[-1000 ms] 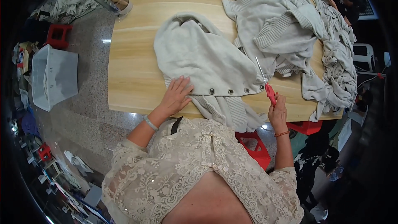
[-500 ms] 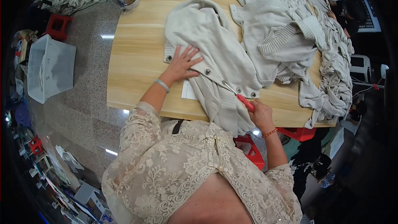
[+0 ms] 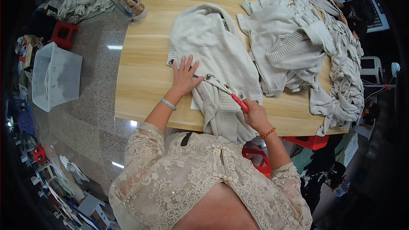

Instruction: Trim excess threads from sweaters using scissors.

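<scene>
A pale grey knitted cardigan [image 3: 208, 38] lies in front of me, its ribbed button band running across it. My left hand [image 3: 184, 79] presses flat on the knit near the band, fingers spread. In my closed right hand [image 3: 256, 116] is a red-handled tool [image 3: 235, 99] with a slim metal shaft; its exact kind is unclear. The shaft's tip reaches a dark button [image 3: 208, 76] close to my left fingertips. Another button [image 3: 241, 96] sits farther right on the band, near the handle. Ribbed parts of the garment hang over the table's near edge toward my lap.
The wooden table [image 3: 145, 59] carries more heaped grey knitwear [image 3: 289, 47] on the right. A white plastic bin [image 3: 64, 74] stands on the floor at left, near a red stool [image 3: 64, 34]. A container with tools [image 3: 137, 10] sits at the far left corner. Another person's hand [image 3: 342, 17] shows at far right.
My right hand and the red-handled tool have moved left along the button band, bringing the tip to the button near my left hand. The left hand remains flat on the cardigan.
</scene>
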Available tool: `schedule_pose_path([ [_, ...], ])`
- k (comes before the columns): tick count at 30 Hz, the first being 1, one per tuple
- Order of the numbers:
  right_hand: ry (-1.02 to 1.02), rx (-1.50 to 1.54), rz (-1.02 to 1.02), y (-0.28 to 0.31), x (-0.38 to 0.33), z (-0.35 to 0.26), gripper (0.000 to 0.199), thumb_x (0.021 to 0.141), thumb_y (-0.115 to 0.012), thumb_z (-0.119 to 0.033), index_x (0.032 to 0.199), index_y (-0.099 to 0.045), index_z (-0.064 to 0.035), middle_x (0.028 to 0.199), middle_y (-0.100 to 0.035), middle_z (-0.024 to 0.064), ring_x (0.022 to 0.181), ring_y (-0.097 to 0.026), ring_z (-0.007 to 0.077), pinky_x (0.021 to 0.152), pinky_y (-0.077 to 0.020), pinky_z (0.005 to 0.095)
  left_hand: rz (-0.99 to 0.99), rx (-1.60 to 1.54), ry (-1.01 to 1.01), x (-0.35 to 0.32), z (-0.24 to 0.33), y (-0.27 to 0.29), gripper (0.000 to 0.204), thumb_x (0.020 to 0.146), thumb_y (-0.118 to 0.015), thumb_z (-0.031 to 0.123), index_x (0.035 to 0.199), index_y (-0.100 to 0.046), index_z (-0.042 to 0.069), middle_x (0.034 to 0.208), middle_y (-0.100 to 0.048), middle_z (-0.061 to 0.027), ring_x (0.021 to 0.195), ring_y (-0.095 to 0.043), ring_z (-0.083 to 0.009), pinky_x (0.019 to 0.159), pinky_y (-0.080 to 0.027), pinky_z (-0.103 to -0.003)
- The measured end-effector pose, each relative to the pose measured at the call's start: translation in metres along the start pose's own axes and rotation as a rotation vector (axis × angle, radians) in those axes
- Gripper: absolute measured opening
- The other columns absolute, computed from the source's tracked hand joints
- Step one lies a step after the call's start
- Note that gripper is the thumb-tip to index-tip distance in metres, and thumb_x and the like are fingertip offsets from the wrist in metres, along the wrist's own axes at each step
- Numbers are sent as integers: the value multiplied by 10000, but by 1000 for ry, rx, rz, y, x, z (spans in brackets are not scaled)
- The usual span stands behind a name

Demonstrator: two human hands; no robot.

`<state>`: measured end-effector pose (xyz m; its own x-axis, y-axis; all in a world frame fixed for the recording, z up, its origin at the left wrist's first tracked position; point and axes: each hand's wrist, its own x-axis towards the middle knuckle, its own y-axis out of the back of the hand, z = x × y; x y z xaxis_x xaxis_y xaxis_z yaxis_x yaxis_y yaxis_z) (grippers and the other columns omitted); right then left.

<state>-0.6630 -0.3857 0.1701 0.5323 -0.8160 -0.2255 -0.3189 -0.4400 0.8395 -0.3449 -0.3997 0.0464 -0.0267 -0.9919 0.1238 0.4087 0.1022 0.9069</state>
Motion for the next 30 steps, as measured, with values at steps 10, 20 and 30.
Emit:
schedule_pose_path([
  [10,96,-108,-177,1,71,-48,234,847,-610,-262,1001,-551,-95,662,-627,153,648,-624,378,591,-474,484,62,-15,-61,-2,-8,-6,665,811,-615,534,1407,-431,305,1558,-217,-69,1414,-123,-430,1083,-44,-660],
  [20,-63,-125,-292,20,55,-32,292,842,-632,-313,991,-599,-64,787,-658,175,765,-641,371,690,-494,485,62,-33,-64,-5,-9,-5,621,823,-611,517,1392,-457,323,1560,-213,-72,1415,-101,-441,1073,-23,-671],
  [30,-61,13,-211,0,62,-61,265,841,-627,-296,955,-606,-58,779,-653,186,778,-633,380,685,-486,483,-2,-31,-116,-3,-15,-1,650,822,-624,479,1421,-413,340,1574,-147,-117,1431,-70,-417,1079,2,-661],
])
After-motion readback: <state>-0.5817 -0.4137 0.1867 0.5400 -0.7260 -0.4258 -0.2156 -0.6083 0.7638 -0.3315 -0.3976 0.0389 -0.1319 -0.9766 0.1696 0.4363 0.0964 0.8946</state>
